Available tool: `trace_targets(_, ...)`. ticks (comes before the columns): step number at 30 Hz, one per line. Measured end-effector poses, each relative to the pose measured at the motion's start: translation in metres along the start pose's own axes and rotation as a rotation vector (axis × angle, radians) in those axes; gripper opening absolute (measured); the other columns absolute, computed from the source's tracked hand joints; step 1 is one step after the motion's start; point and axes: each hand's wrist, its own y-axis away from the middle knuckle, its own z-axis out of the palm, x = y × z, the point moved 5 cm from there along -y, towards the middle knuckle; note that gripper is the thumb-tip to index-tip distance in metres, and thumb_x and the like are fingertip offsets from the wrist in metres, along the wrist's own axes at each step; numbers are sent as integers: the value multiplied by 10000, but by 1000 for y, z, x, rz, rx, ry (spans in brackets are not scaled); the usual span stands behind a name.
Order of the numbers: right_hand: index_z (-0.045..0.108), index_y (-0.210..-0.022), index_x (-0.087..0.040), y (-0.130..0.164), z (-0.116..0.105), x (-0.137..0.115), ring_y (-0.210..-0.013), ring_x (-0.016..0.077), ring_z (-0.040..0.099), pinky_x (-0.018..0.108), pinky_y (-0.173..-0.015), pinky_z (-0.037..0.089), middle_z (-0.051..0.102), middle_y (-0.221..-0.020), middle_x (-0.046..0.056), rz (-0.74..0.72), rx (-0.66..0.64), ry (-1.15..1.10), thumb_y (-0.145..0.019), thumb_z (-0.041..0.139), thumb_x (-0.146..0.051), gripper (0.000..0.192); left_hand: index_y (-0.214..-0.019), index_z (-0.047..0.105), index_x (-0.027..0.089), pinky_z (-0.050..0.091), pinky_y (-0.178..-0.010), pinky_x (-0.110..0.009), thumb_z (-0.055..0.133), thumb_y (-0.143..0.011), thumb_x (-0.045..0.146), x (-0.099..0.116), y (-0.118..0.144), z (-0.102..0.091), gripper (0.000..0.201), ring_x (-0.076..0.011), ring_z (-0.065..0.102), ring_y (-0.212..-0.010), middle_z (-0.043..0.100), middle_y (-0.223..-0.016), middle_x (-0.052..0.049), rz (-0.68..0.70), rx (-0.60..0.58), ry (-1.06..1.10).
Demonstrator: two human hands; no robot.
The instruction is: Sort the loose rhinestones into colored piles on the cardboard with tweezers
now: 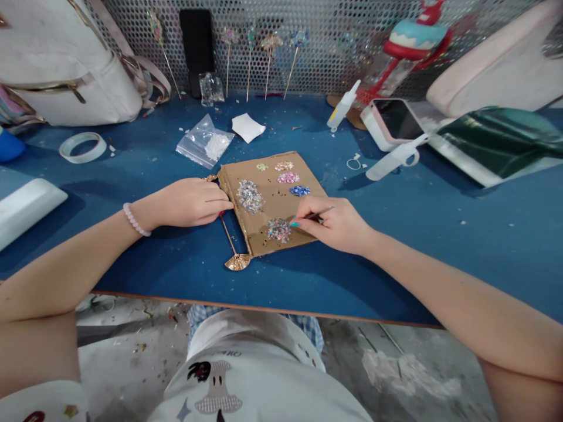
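Note:
My right hand point(336, 225) is closed in a pinch round a slim dark stick-like tool point(321, 214). A teal spot shows at its fingertips, beside a pile of multicoloured sequins point(278, 230) on a piece of cardboard point(268, 243). Silver flakes point(250, 196) and small pink point(288, 178), blue point(299, 190), copper and green heaps also lie on the cardboard. My left hand point(193, 202) has its fingers together at the cardboard's left edge; whatever they hold is hidden. Just below them, a thin stem with a gold fan-shaped piece point(238, 262) lies on the table.
A zip bag of white flakes point(206, 142), a white paper scrap point(248, 127) and a tape roll point(82, 147) lie behind and left. Two glue bottles point(396, 158), a phone point(398, 120) and a green package point(501, 140) sit right. Decorated sticks point(268, 70) lean on the mesh; a bag point(70, 64) stands left.

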Motion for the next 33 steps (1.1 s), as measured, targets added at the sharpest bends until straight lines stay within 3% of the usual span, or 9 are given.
trace_targets(33,508,-654,-212,1,-3,1,-517,104,473,261,-511,324,563,-584,-15,7,-4,15,-900,540,-350,283,-1132,694,169,526,-810,-296,419,-995,234,-1,0,0,314,-186,683,-951,739,-1051,-113,-28,-4,49)
